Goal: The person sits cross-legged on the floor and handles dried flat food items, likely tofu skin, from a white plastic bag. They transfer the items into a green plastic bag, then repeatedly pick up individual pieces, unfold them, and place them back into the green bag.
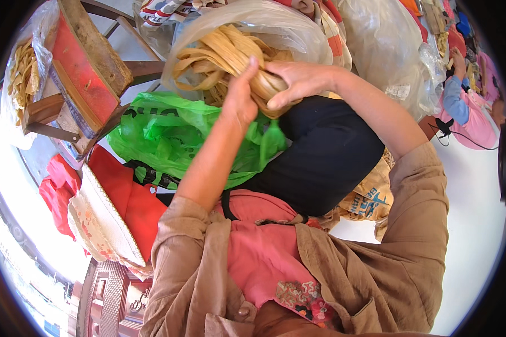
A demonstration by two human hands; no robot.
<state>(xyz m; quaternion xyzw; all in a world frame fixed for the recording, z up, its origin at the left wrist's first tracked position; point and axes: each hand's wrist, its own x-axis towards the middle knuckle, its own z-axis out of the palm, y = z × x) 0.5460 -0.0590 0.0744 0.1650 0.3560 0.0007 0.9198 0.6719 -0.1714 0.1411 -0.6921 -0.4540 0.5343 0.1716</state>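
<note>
A thick bundle of tan, flat dried plant strips (232, 46) is held between both of my hands, its strips looped and folded. My left hand (242, 94) grips the near left side, thumb pointing up along the strips. From the right, my right hand (299, 82) curves around the bundle with its thumb on the near end. Behind and around the bundle gapes a clear plastic bag (295, 25) with more strips inside. A crumpled green plastic bag (173, 130) lies below my left forearm, against my dark-trousered leg (320, 151).
At the left stands a wooden piece with a red panel (78, 63), beside another clear bag of strips (25, 67). Red cloth (118, 198) lies beneath it. A large clear plastic bag (383, 54) sits at the upper right. Beyond it, another person's sleeved arm (457, 92) shows.
</note>
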